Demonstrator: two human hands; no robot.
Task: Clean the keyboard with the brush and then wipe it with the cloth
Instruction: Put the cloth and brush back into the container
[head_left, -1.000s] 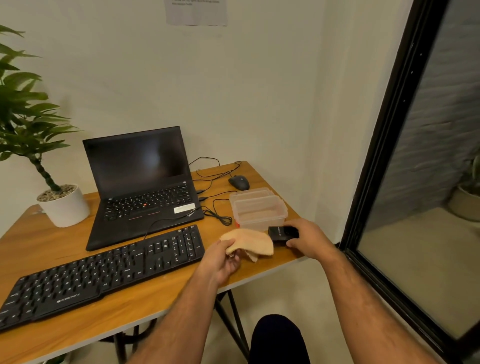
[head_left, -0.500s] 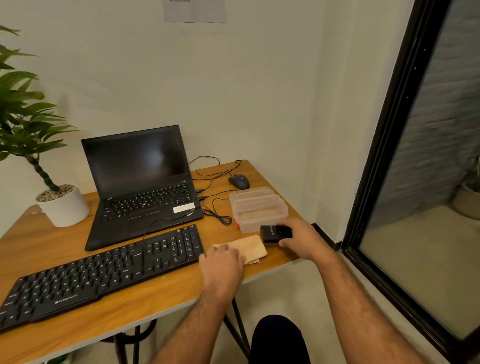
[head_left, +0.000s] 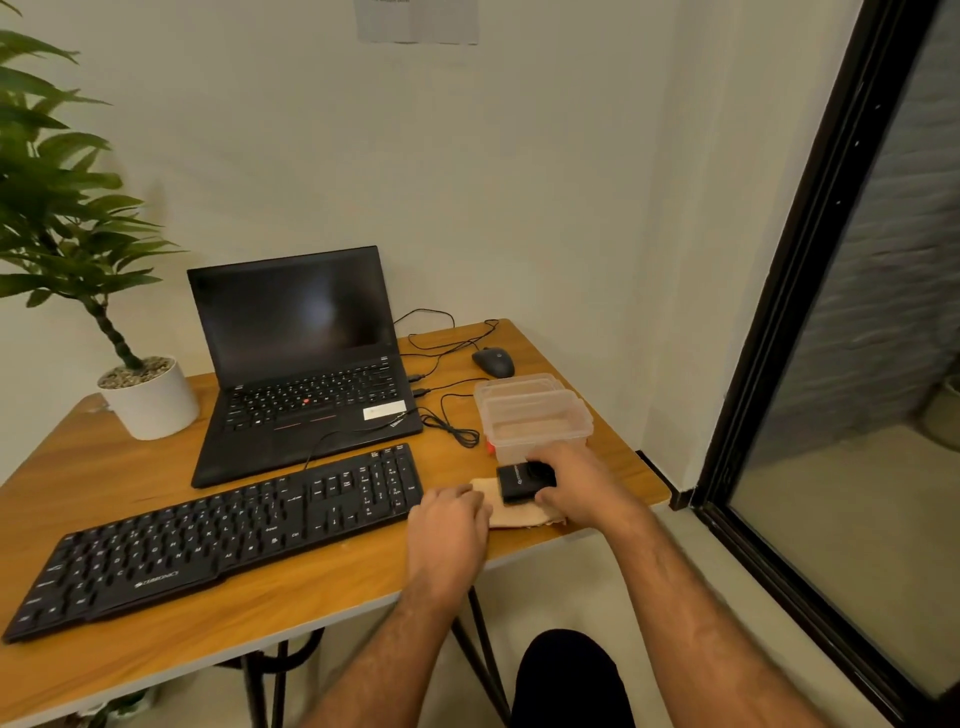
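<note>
A single wide-angle view from the person's head looks forward and down across the wooden table (head_left: 156, 613), taking it in from the near edge to the pale wall behind. It sits close above both forearms, with a dark-framed glass door (head_left: 810, 312) at the right.

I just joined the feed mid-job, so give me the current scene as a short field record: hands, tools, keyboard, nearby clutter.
left hand: rests on the cloth, which lies flat on the table
right hand: grips a small black object, possibly the brush, partly over the cloth
keyboard: black, left of both hands, untouched
plastic container: clear, just behind the right hand
laptop: open, screen dark
mouse: at the far right of the table
plant pot: far left
</note>
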